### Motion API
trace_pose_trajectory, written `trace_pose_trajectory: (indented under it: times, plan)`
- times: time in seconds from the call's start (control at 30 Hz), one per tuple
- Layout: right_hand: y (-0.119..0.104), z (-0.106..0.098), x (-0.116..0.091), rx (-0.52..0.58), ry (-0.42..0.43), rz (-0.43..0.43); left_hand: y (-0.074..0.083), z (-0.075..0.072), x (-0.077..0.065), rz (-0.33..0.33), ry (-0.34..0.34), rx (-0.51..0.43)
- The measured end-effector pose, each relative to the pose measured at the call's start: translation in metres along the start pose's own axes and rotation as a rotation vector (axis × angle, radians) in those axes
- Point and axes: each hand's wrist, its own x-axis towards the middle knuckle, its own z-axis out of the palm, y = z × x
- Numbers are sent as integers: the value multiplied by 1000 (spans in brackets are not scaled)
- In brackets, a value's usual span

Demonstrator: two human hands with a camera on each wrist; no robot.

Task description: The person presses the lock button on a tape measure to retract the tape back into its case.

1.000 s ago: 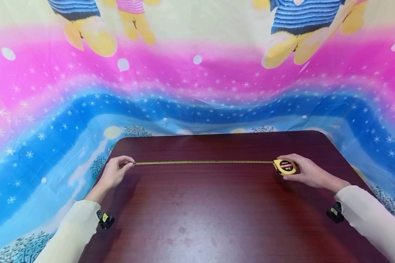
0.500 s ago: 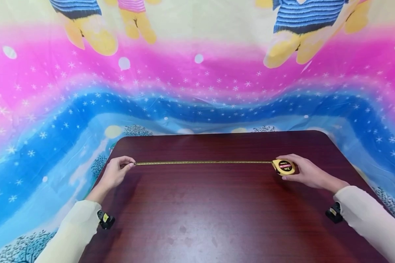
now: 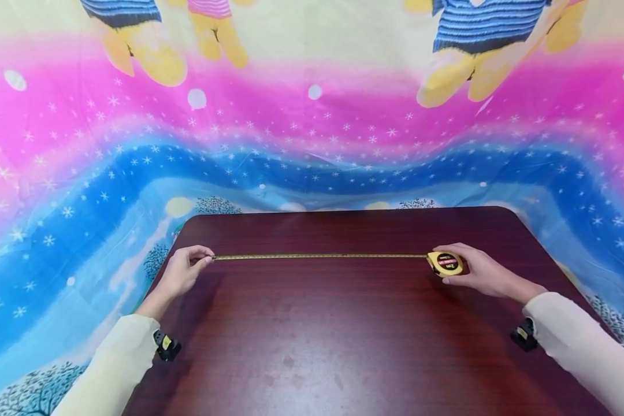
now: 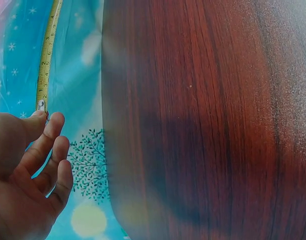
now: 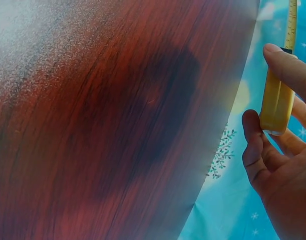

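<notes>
A yellow tape measure (image 3: 445,264), its black label marked 2m, is held in my right hand (image 3: 481,271) between thumb and fingers. From its case the yellow blade (image 3: 317,256) stretches straight across to the left, above the table. My left hand (image 3: 184,268) pinches the blade's metal end hook (image 4: 41,105) between thumb and index finger, the other fingers loosely bent. In the right wrist view the case (image 5: 276,102) appears edge-on, thumb on one side and fingers behind and below it, with the blade (image 5: 291,25) leaving its top.
A dark reddish-brown wooden table (image 3: 312,323) with rounded far corners lies below both hands. Behind it hangs a printed cloth (image 3: 312,133) with pink and blue bands. Each wrist wears a small black camera (image 3: 166,345).
My right hand and the tape case have shifted slightly left, so the stretched blade is a little shorter. My left hand stays almost still, pinching the end.
</notes>
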Motion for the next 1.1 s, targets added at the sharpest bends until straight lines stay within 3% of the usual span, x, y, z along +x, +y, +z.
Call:
trace_pose_trajectory:
  times: [0.73, 1.1]
  plan:
    - [0, 6, 1, 42, -26, 48, 1, 7, 0, -16, -17, -10]
    - [-4, 8, 4, 32, -5, 25, 5, 6, 0, -6, -14, -13]
